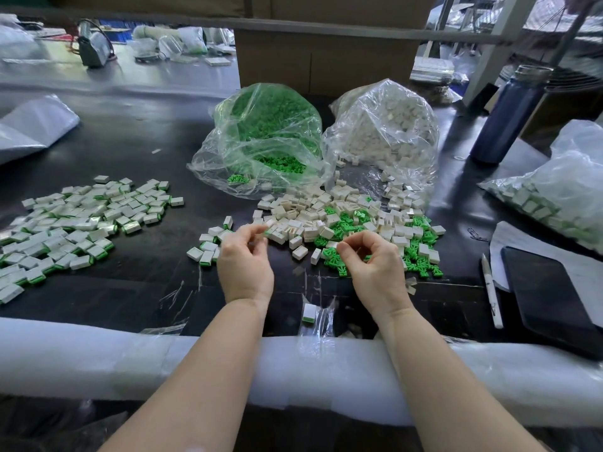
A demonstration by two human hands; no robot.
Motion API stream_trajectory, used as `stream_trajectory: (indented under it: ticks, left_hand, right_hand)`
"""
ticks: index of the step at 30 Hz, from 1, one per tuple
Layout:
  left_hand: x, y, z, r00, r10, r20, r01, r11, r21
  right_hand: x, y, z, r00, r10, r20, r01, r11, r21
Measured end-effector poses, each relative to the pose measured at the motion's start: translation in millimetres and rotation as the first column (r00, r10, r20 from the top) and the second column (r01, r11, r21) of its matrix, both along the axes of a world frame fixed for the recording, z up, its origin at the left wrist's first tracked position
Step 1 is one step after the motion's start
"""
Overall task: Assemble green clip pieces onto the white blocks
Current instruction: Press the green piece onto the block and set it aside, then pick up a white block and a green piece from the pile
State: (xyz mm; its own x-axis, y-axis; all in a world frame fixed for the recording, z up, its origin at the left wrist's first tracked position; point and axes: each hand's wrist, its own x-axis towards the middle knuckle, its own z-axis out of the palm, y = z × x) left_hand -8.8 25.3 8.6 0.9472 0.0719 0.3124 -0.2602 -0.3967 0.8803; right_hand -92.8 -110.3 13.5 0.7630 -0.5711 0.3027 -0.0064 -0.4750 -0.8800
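A loose heap of white blocks (313,216) mixed with green clips (421,262) lies at the table's middle. My left hand (244,259) reaches the heap's left edge, its thumb and fingertips pinching a white block (268,230); motion blur hides the details. My right hand (372,262) hovers over the near edge of the green clips, thumb and forefinger curled into a ring and pinching a small green clip (336,251), mostly hidden by the fingertips. Assembled blocks with green edges (75,223) spread out at the left, and a few more (207,249) lie beside my left hand.
An open bag of green clips (267,132) and a bag of white blocks (388,125) stand behind the heap, before a cardboard box (326,50). A blue bottle (509,115), another bag of pieces (561,197), a dark tablet (551,295) and a pen (491,291) occupy the right. White foam padding (293,370) lines the near edge.
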Motion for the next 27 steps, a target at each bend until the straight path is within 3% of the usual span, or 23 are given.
stream_trajectory:
  ticks: [4,11,14,20,27]
  left_hand:
    - [3.2,2.0,-0.9,0.993,0.113,-0.025,-0.110,0.989,0.094]
    - [-0.9,-0.6,-0.7,0.981,0.126,-0.145,-0.067,0.933,0.353]
    - [-3.5,-1.9,1.0,0.985,0.131,-0.108,-0.077,0.912,0.402]
    - [-8.1,-7.2,-4.1,0.988,-0.154,0.018,0.130,0.882,0.452]
    - [-5.5,-11.3,-9.1,0.968,-0.247,-0.055,0.234,0.791,0.565]
  right_hand:
    - [-0.3,-0.5,0.4,1.000,-0.028,-0.009,0.028,1.000,-0.001]
    - [2.0,-4.9,-4.0,0.994,-0.087,-0.068,0.082,0.994,-0.079]
    - [3.2,-5.3,-5.0,0.989,-0.107,-0.098,0.091,0.983,-0.161]
    - [1.1,-2.9,-6.7,0.956,-0.188,-0.223,0.111,0.942,-0.318]
    - [0.8,-0.2,-6.3,0.856,-0.310,-0.415,0.063,0.858,-0.510]
